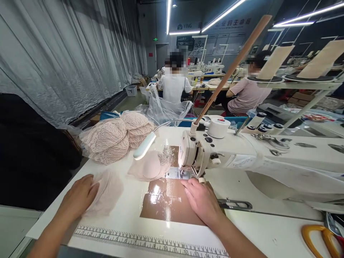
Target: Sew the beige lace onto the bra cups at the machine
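At the table's left, my left hand (78, 196) is closed on the edge of a sheer beige fabric piece (109, 193) lying flat. My right hand (201, 200) rests palm down on the shiny brown plate (161, 206), fingers stretched toward the presser foot (184, 174) of the white sewing machine (220, 147); no object shows in it. A beige bra cup with lace (152, 165) lies left of the needle. Black thread snips (236, 204) lie just right of my right wrist.
Stacked beige lace cups (110, 138) sit at the back left, below a small lamp (145, 146). A printed ruler (145, 242) runs along the front edge. Orange-handled scissors (319, 234) lie at right. Thread cones (276, 61) stand behind. Co-workers (174, 86) sit ahead.
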Tool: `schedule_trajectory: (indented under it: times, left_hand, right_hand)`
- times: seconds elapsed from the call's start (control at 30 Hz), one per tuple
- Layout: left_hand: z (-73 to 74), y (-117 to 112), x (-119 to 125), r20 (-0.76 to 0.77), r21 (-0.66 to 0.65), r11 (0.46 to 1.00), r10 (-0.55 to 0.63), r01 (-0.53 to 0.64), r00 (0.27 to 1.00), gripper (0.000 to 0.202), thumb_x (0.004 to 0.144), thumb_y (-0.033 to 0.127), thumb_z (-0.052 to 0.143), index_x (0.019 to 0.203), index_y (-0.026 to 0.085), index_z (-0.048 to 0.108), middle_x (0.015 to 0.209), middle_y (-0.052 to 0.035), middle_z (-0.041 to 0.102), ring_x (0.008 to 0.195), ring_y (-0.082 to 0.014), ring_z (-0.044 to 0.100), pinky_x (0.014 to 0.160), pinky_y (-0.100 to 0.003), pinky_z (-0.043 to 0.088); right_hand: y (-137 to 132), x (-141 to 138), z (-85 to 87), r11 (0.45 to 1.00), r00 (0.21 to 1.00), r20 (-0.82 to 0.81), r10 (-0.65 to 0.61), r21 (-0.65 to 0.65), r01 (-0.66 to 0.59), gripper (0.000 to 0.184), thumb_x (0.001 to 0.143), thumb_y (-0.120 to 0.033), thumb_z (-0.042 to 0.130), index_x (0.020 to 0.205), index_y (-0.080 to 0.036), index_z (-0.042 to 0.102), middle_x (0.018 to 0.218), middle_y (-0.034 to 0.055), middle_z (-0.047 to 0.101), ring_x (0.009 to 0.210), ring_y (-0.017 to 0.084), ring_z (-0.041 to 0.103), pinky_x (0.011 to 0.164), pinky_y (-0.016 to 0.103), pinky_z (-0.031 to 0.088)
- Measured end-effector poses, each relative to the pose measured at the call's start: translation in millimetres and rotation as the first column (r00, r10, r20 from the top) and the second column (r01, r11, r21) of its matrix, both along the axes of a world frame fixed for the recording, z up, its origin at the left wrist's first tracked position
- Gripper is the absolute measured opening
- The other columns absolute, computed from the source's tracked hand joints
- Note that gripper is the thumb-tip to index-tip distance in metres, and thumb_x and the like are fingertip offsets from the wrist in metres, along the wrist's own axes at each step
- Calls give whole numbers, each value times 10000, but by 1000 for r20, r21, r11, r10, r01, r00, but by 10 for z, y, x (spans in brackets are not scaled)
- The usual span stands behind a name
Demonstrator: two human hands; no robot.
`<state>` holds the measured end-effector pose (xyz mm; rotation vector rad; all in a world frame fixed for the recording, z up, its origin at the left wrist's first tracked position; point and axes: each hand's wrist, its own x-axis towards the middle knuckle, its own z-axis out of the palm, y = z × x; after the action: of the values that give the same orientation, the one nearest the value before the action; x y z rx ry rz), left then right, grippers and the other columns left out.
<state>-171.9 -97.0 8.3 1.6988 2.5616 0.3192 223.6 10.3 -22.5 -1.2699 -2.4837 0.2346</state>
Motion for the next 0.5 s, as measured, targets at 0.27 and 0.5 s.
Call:
schedule_trajectory:
  times: [0.27,0.5]
  left_hand:
    - [158,-34,1055,834,75,817,-366,572,413,161,863,352,518,986,247,508,855,9,589,766,-166,583,694,-268,500]
    - [-101,814,1825,643,155,698,-609,699,465,537,762,155,519,1292,229,480,1313,-84,558,1214,-224,519,1013,-354,427]
  right_hand:
    - [-45,23,52,998,953,-303,21,-42,-36,251,893,-178,447,1040,-201,648,922,53,674,841,185,616,749,306,465]
    - [-107,116,79,927,888,-289,357,-5,-374,230,904,-243,464,776,-190,647,695,9,614,673,135,544,661,255,401]
